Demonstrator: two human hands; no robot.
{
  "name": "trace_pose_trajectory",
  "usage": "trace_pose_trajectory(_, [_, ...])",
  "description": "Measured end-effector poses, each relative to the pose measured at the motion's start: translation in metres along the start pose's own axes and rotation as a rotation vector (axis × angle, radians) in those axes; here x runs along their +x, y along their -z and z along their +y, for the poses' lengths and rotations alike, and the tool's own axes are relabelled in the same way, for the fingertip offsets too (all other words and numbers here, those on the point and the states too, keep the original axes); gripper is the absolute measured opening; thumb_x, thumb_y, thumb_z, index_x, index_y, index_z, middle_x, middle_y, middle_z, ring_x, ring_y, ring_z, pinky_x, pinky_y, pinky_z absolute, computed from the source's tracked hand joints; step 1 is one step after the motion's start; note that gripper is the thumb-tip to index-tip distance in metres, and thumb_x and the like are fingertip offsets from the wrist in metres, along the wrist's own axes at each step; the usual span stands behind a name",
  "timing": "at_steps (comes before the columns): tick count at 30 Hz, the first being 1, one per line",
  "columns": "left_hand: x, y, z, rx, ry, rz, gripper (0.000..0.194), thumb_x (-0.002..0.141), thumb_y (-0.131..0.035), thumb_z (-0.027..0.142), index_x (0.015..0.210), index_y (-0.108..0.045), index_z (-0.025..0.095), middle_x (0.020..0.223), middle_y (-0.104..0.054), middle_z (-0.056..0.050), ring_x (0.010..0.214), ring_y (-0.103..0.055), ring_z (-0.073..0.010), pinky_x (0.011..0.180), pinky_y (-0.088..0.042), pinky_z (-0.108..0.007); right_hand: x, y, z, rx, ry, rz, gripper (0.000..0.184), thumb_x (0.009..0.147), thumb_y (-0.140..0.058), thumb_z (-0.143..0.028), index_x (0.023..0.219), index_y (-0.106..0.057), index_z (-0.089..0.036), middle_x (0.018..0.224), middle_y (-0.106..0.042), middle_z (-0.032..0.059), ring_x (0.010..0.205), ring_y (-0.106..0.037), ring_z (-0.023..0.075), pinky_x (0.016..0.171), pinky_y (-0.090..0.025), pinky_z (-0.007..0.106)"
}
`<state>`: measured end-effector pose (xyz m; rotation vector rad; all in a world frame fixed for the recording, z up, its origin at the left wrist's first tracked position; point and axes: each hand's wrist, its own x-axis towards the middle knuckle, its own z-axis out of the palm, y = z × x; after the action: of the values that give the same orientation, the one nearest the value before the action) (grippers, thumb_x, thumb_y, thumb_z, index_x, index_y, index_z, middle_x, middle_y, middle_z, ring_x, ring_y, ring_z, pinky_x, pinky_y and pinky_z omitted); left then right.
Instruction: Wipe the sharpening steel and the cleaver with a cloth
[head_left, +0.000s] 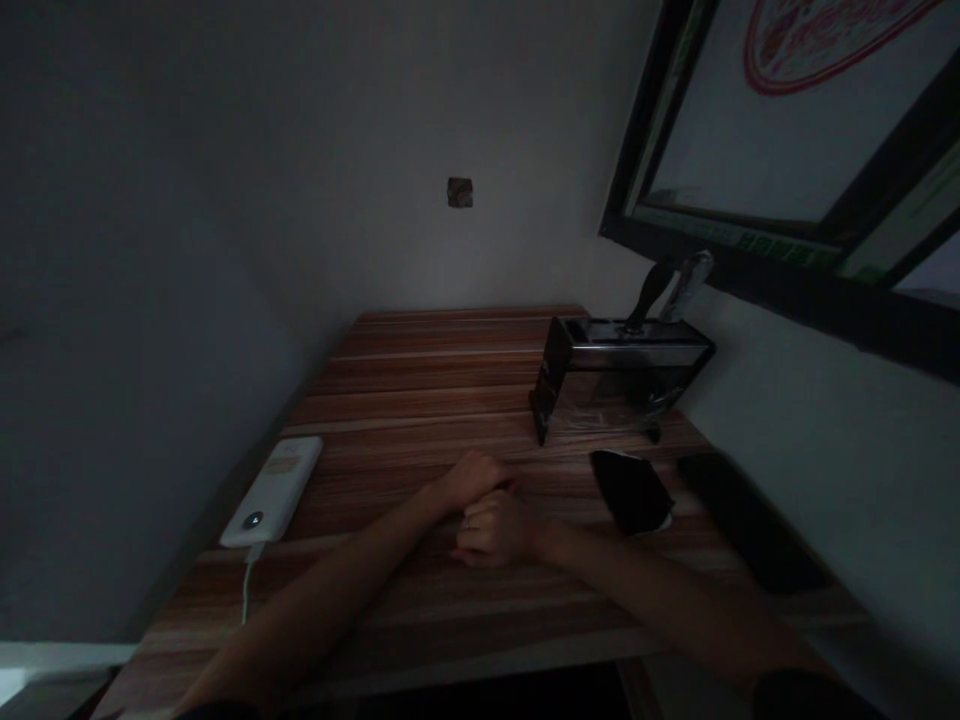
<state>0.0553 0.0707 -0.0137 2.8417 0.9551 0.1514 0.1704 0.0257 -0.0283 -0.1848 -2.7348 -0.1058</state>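
Note:
Both my forearms rest on a striped wooden table (420, 400) in dim light. My left hand (474, 476) lies in the middle of the table with its fingers curled in, touching my right hand (496, 528), which is closed in a loose fist just in front of it. I cannot make out anything inside either hand. A shiny metal box-shaped appliance (622, 380) with a lever on top stands beyond the hands at the right. A black object (631, 490) lies on the table just right of my right hand.
A white power bank (274, 490) with a white cable (246, 590) lies at the table's left edge. A flat dark slab (750, 520) lies along the right wall. Grey walls close the table in on the left, back and right. A dark-framed window (787, 150) hangs at upper right.

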Motion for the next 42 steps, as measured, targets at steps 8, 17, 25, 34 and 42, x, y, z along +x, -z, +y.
trace_pose_trajectory(8, [-0.0009,0.0014,0.0010,0.000,-0.003,0.009,0.013,0.084,-0.052,0.022,0.079,-0.064,0.020,0.069,-0.067,0.001,0.062,-0.060,-0.0134,0.052,-0.033,-0.021,-0.0004,-0.0004,0.0005,0.005,0.016,-0.014,0.038,0.091,-0.043,-0.033,0.059,-0.057,-0.018,0.054,-0.061,-0.0003,0.051,-0.052,0.0111,0.050,-0.029,0.026])
trace_pose_trajectory(17, [0.0004,-0.0035,-0.0013,0.010,0.002,0.018,0.012,0.084,-0.054,0.023,0.078,-0.064,0.021,0.070,-0.069,0.000,0.062,-0.061,-0.0140,0.054,-0.035,-0.022,-0.0011,-0.0011,0.0012,0.006,0.005,0.023,0.038,0.091,-0.043,-0.033,0.059,-0.058,-0.018,0.054,-0.060,-0.0010,0.051,-0.051,0.0111,0.050,-0.029,0.027])
trace_pose_trajectory(25, [-0.0001,-0.0019,0.0002,0.015,0.004,0.028,0.014,0.085,-0.052,0.025,0.080,-0.065,0.020,0.072,-0.069,-0.001,0.065,-0.062,-0.0150,0.054,-0.035,-0.022,-0.0009,-0.0004,0.0003,0.007,-0.003,-0.017,0.037,0.090,-0.044,-0.034,0.060,-0.058,-0.018,0.056,-0.062,-0.0003,0.053,-0.053,0.0115,0.050,-0.030,0.026])
trace_pose_trajectory(34, [0.0000,-0.0014,0.0003,0.015,0.002,0.019,0.014,0.085,-0.053,0.023,0.079,-0.065,0.020,0.069,-0.068,-0.001,0.063,-0.061,-0.0142,0.055,-0.036,-0.021,-0.0021,-0.0022,0.0009,0.018,-0.002,-0.012,0.040,0.092,-0.041,-0.034,0.059,-0.058,-0.018,0.055,-0.061,-0.0001,0.053,-0.052,0.0115,0.051,-0.030,0.027])
trace_pose_trajectory(42, [-0.0003,-0.0043,-0.0015,0.027,0.006,0.022,0.014,0.085,-0.052,0.025,0.082,-0.065,0.021,0.072,-0.069,-0.001,0.066,-0.062,-0.0152,0.057,-0.037,-0.022,-0.0019,-0.0024,0.0010,0.007,-0.002,-0.005,0.039,0.091,-0.042,-0.035,0.060,-0.058,-0.018,0.055,-0.061,-0.0004,0.053,-0.052,0.0114,0.051,-0.029,0.027])
